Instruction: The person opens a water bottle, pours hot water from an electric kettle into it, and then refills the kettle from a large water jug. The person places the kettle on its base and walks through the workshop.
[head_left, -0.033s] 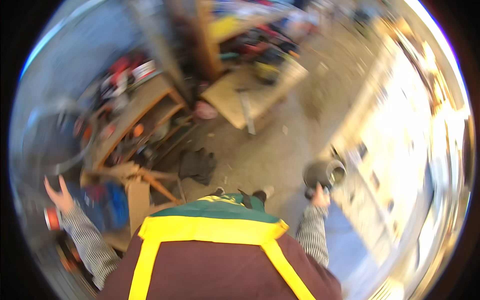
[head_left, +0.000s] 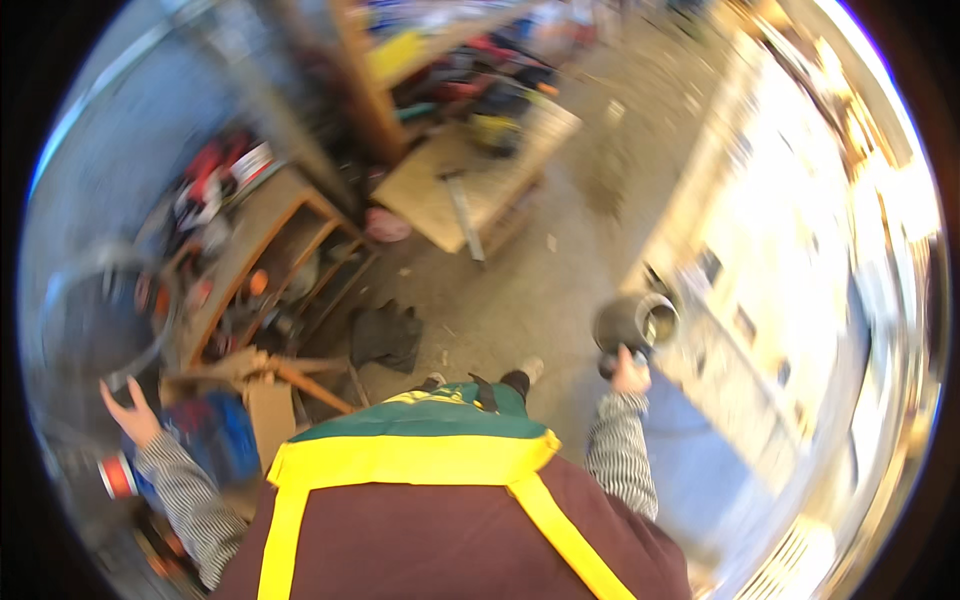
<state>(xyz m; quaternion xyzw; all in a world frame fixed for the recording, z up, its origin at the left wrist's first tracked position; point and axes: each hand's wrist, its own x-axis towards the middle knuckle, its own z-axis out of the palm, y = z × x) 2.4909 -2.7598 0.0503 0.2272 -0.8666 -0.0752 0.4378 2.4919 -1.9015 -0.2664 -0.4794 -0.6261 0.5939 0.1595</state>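
Observation:
On the right, my right hand is closed round the lower part of a dark rounded pot-like thing with a pale ring-shaped opening. It is held beside the edge of a brightly lit wooden workbench; blur hides its exact kind. At the far left, my left hand is raised with its fingers spread and nothing in them. Just beyond those fingers stands a large dark round bin. A red and white spool-like thing is beside my left wrist.
A wooden shelf unit stands at the left with assorted items. Ahead, a hammer-like tool lies on a low wooden board. A dark cloth is on the floor. Wood scraps and a blue bag-like thing are near my left arm.
The surroundings have shifted slightly leftward in the view. Both hands keep their poses; the right one still holds the dark pot-like thing.

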